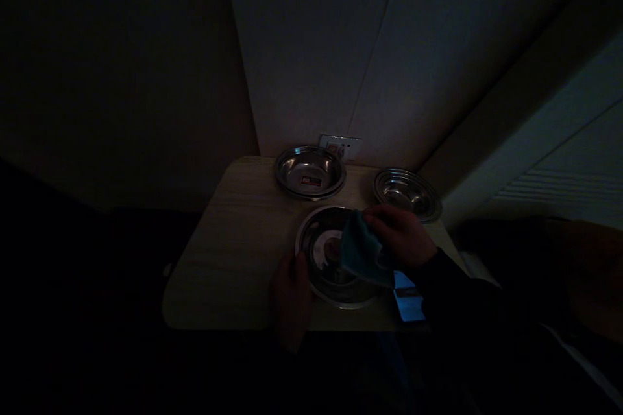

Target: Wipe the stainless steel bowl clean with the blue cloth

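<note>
A round, shiny metal basin (318, 285) lies at the front middle of a small wooden table. My left hand (292, 298) is closed on its left rim, thumb toward the inside. In my right hand (402, 233) a teal cloth (363, 249) is pinched, hanging over the right part of the basin and hiding it there. Whether the cloth touches the metal I cannot tell. Below my right wrist a lit phone-like screen (409, 301) lies at the table's front edge, partly covered by the sleeve.
Stacked metal basins (310, 172), the top one with a label inside, stand at the back of the table (219, 259). More nested metal bowls (406, 191) sit at the back right. A wall socket (341, 144) is behind them. The room is very dark.
</note>
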The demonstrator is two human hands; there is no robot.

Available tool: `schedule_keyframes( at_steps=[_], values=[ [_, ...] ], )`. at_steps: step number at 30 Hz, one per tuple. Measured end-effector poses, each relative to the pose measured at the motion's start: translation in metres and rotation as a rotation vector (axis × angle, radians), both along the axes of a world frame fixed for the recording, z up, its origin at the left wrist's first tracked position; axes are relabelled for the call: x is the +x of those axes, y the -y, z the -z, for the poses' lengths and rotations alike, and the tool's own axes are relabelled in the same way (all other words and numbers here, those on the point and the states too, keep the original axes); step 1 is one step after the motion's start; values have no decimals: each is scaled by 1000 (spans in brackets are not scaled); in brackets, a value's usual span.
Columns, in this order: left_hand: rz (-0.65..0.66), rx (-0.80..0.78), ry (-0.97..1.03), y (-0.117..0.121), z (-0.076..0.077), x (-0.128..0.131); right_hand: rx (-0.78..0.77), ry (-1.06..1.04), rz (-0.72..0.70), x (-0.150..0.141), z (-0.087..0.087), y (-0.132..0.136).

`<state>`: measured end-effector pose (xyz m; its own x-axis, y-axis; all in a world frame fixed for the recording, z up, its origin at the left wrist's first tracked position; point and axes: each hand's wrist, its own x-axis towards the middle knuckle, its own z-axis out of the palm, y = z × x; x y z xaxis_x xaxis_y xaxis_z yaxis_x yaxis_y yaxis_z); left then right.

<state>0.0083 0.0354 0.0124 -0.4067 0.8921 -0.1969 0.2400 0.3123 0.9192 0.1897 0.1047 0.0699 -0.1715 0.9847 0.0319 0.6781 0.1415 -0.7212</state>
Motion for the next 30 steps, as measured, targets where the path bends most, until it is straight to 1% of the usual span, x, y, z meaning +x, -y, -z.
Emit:
schedule_keyframes(
  at_steps=[2, 4, 6, 9, 10, 12, 13, 14, 15, 17, 19, 21, 23, 26, 30],
  values=[
    [25, -2, -20, 1, 0, -3, -76, -218, 61, 8, -1, 9],
    [18, 0, -65, 4, -1, -6, -126, -344, 99, 13, 2, 16],
    [-35, 62, -149, 8, -5, -10, -149, -436, 125, 14, 5, 21],
    [-114, 190, -226, 17, -19, -13, -154, -557, 146, 12, 7, 26],
    [-92, 202, -223, 21, -25, -13, -154, -582, 150, 10, 7, 28],
    [58, 229, -122, 27, -37, -8, -152, -603, 162, 4, 4, 34],
    [159, 237, -23, 30, -42, -4, -146, -595, 167, 1, 2, 38],
    [228, 222, 71, 31, -46, 1, -133, -575, 176, -3, 0, 42],
    [284, 203, 145, 32, -48, 6, -114, -543, 190, -7, -3, 46],
    [367, 127, 227, 32, -48, 15, -79, -466, 217, -14, -8, 55],
    [386, 68, 256, 30, -46, 20, -59, -407, 202, -18, -13, 63],
    [364, 54, 274, 26, -45, 20, -45, -364, 163, -18, -16, 69],
    [343, 47, 297, 22, -45, 16, -49, -309, 142, -14, -18, 74],
    [341, -31, 335, 22, -46, 9, -66, -199, 102, -3, -16, 83],
    [393, -100, 336, 31, -46, 13, 70, -61, -36, 7, -9, 99]
  ],
)
